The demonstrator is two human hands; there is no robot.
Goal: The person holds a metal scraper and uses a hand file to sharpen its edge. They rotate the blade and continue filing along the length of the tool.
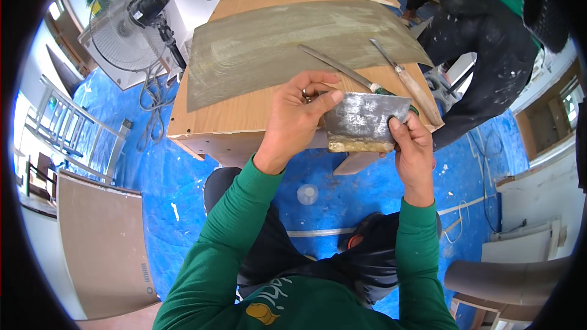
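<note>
My left hand [296,119] pinches the upper left corner of a scuffed metal blade [361,116], which has a brass-coloured strip along its lower edge. My right hand [411,146] grips the blade's right end, thumb on its face. I hold it over the front edge of a wooden bench [220,122]. Behind the blade lies a long flat file [330,63], its green handle partly hidden. To its right is a chisel-like tool [413,85] with a wooden handle. Both tools rest across an olive-grey sheet [244,49] and the bench top.
A standing fan [125,33] and cables [153,110] are left of the bench, a ladder [73,128] beyond. A co-worker's dark-trousered legs [495,67] are close at the right. Blue sheeting [177,183] covers the floor, with a small plastic cup [307,194]. Boards [98,238] lean at left.
</note>
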